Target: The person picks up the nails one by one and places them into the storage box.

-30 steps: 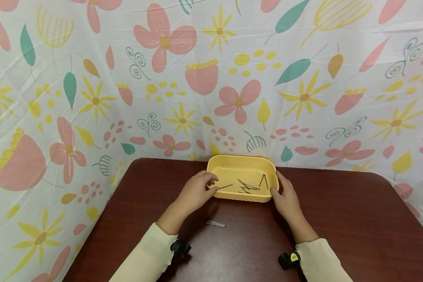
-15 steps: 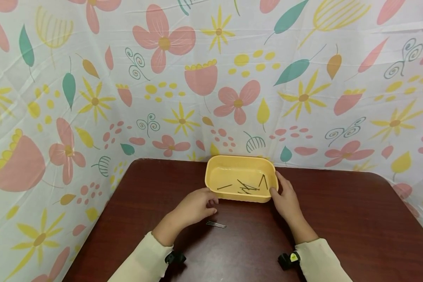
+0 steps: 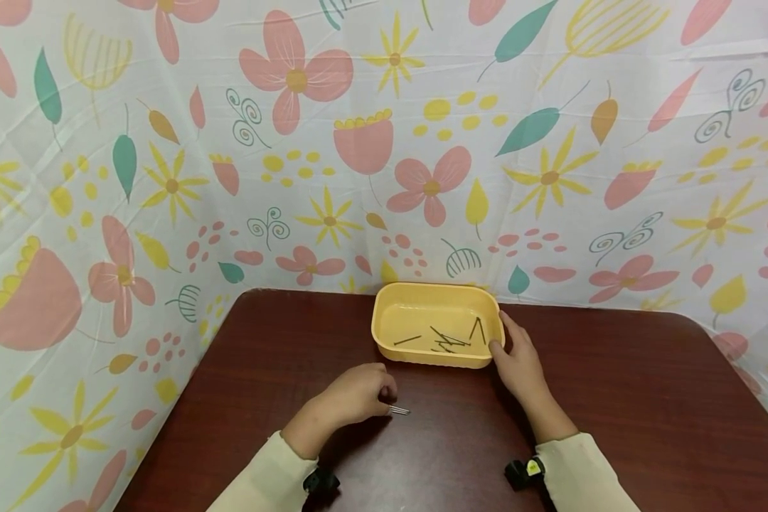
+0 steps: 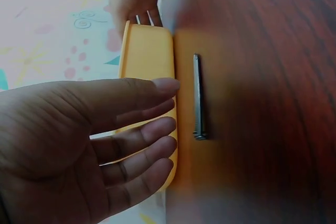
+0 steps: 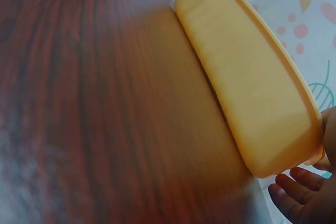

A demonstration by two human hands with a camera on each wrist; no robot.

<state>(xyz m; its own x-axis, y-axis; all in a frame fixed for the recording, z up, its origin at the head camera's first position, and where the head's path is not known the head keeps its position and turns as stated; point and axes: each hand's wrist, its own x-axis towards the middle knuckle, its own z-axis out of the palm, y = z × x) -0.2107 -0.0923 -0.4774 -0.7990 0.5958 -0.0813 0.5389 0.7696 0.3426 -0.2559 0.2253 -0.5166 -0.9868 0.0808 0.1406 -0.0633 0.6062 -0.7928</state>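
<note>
A yellow plastic tray [image 3: 438, 359] sits at the far side of the table, with several dark nails [image 3: 451, 341] lying loose inside. My right hand [image 3: 520, 366] holds the tray's right end, thumb at the rim and fingers along the outer wall. In front of the tray my left hand [image 3: 357, 395] hovers over a small bunch of nails [image 3: 400, 410] lying side by side on the table, hiding part of it. In the left wrist view those nails [image 4: 198, 98] are beyond the fingertips, and the fingers are loosely bent around nothing.
The brown wood-grain table [image 3: 614, 384] reaches back to a floral cloth [image 3: 384, 142] hung behind it and on the left side. A black wrist camera is strapped to each sleeve.
My left hand has left the tray's front left rim and come down toward the nails on the table. The right hand has stayed at the tray's right end.
</note>
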